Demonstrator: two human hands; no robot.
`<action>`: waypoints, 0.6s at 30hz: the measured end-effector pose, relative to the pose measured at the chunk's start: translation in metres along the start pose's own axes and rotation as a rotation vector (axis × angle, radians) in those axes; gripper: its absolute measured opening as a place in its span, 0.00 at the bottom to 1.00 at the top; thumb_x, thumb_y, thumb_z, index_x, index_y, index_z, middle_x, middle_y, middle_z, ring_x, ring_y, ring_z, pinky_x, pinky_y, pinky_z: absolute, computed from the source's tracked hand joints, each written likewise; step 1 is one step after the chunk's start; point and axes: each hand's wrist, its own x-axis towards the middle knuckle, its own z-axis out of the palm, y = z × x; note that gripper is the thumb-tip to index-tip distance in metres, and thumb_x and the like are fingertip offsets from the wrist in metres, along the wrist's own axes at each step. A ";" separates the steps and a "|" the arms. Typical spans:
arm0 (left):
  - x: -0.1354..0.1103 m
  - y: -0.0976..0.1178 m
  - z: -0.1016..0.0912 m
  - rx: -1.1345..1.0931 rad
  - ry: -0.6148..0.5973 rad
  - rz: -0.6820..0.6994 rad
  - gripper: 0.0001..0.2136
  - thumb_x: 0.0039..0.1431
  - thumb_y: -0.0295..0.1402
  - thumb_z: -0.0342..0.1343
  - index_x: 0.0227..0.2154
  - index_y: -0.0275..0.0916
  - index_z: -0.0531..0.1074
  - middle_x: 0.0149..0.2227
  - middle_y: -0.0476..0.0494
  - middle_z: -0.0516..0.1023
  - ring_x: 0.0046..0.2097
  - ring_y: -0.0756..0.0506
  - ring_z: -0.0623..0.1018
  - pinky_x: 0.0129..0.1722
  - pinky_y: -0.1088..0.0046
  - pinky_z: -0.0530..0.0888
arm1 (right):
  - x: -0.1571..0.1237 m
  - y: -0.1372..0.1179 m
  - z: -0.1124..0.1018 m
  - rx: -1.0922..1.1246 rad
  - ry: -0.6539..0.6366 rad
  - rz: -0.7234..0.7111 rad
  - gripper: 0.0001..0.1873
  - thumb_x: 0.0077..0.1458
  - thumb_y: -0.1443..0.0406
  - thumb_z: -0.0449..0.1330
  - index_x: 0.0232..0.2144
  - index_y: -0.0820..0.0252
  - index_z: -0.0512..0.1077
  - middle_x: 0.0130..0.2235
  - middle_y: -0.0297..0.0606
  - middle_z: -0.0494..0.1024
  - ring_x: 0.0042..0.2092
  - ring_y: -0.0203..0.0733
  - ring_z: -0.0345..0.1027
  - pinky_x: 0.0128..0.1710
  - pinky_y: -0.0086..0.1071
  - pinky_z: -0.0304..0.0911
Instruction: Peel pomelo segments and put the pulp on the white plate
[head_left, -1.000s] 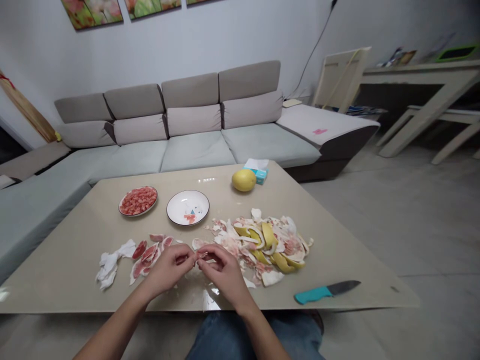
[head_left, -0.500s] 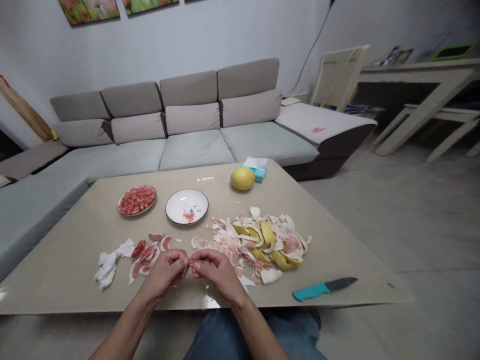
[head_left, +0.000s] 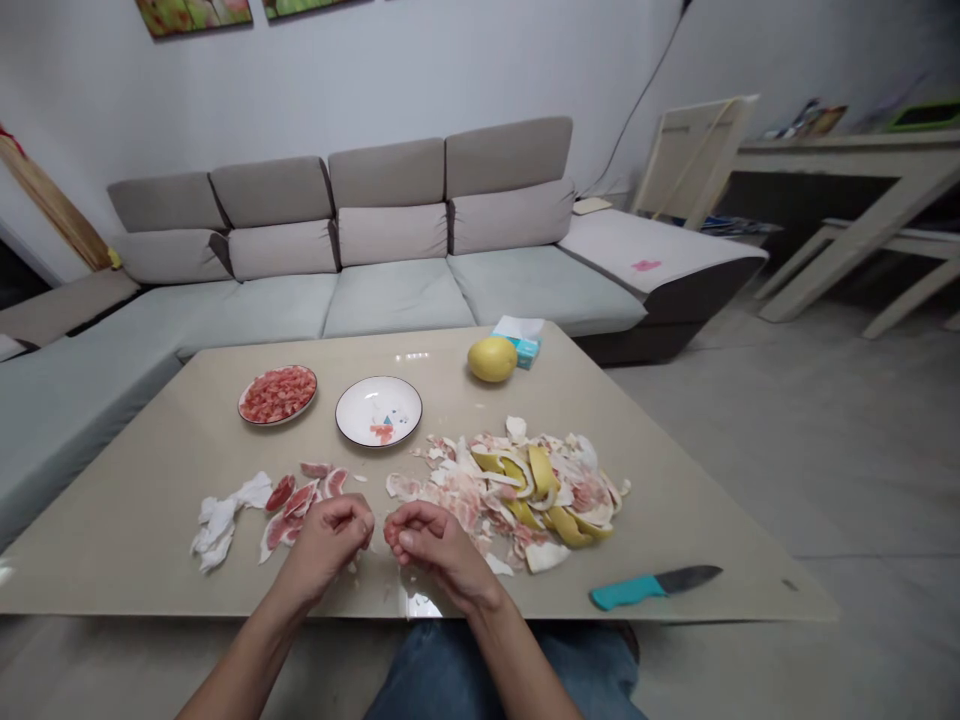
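Over the table's near edge, my right hand (head_left: pixel 435 550) pinches a small pink piece of pomelo flesh (head_left: pixel 390 531). A short gap away, my left hand (head_left: pixel 330 535) has its fingertips pressed together; whatever they hold, if anything, is too small to make out. Just beyond my left hand lie several red pomelo segments (head_left: pixel 298 498). To the right of my right hand spreads a heap of pomelo peel and membrane (head_left: pixel 541 470). A white plate (head_left: pixel 360 408) with a few pink bits stands ahead, beside a plate heaped with red pomelo flesh (head_left: pixel 278 394).
A knife (head_left: pixel 652 585) with a teal handle lies near the right front edge. A whole yellow pomelo (head_left: pixel 492 359) sits by a tissue pack (head_left: pixel 527 350) at the back. Crumpled white tissue (head_left: pixel 219 528) is at left. A grey sofa (head_left: pixel 390 295) stands behind the table.
My hands, which met at the fingertips, have come slightly apart, and the pink piece stays in my right fingers. The view has shifted slightly.
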 end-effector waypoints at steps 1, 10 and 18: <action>0.000 0.000 0.000 0.001 -0.002 0.004 0.16 0.52 0.42 0.58 0.18 0.37 0.67 0.20 0.53 0.64 0.19 0.54 0.62 0.17 0.79 0.57 | 0.000 0.000 0.000 0.012 -0.007 -0.005 0.13 0.42 0.62 0.73 0.31 0.61 0.76 0.30 0.34 0.78 0.29 0.31 0.69 0.30 0.25 0.64; -0.002 0.008 0.003 0.004 -0.035 0.049 0.17 0.53 0.43 0.58 0.18 0.37 0.67 0.21 0.52 0.64 0.21 0.53 0.61 0.19 0.78 0.58 | 0.000 0.002 0.001 0.163 -0.045 0.013 0.16 0.38 0.61 0.75 0.31 0.60 0.76 0.32 0.33 0.76 0.28 0.30 0.68 0.29 0.23 0.64; -0.004 0.022 0.010 0.073 -0.097 0.084 0.19 0.54 0.48 0.57 0.18 0.38 0.68 0.22 0.48 0.68 0.24 0.50 0.65 0.21 0.77 0.59 | -0.001 0.004 0.011 0.091 0.032 0.005 0.22 0.41 0.61 0.73 0.40 0.57 0.74 0.35 0.31 0.75 0.32 0.32 0.71 0.36 0.27 0.68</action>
